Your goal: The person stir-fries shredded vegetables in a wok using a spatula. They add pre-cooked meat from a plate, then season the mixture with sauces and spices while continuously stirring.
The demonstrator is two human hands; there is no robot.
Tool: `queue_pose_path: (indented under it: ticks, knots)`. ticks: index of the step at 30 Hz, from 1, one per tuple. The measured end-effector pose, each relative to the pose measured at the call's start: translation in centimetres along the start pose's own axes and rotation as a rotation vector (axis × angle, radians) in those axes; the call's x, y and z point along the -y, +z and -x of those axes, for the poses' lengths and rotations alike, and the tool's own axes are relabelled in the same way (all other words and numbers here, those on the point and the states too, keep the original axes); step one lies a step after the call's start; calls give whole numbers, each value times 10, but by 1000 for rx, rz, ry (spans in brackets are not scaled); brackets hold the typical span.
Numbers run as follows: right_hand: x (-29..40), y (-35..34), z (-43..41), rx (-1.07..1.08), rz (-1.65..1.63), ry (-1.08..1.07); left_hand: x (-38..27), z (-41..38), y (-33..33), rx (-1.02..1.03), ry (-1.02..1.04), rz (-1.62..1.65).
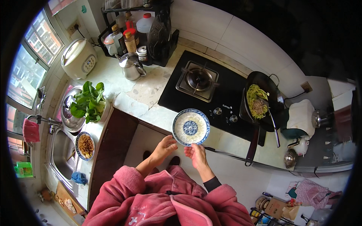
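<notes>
Held by its near rim, a blue-and-white patterned plate (191, 127) is in my right hand (196, 156), out over the counter's front edge. Only a wet-looking sheen and a few pale shreds seem to lie on it. My left hand (165, 148) is just left of the plate, fingers apart, holding nothing. Beyond the plate is a black gas hob (226, 99). At its right a wok (271, 84) holds green shreds (256, 96) and paler shredded food (258, 106), and a metal-handled utensil (273, 124) rests in it.
Leafy greens (90, 103) sit left, near a bowl of brown food (86, 146) beside the sink (63, 152). A steel kettle (131, 67), rice cooker (79, 59) and bottle rack (161, 36) stand behind. The wok's handle (252, 147) juts past the counter edge.
</notes>
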State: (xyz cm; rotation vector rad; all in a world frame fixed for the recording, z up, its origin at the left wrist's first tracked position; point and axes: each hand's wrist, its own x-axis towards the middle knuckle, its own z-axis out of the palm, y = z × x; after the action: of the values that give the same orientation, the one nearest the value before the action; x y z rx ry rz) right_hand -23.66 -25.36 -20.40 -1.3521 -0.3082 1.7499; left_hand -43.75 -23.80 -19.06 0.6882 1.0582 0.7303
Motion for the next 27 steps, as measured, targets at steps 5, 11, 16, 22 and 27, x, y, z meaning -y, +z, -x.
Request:
queue_pose_path:
  ticks: [5,11,16,22,27]
  knots:
    - [15,-20,-49,-54,-76,-38,2,-6,-28,-106,18,-134]
    - [19,-27,-91,-167,-86,-16,-60,-25,-41,-84,108,-341]
    - [23,-25,-104,-195,-72,-15,-120,-61,-84,-159,331,-244]
    - [21,-24,-113,-221,-58,-1,-233,-131,-183,-496,708,-343]
    - [25,-18,-105,-169,-15,13,-334,-204,-244,-845,619,-644]
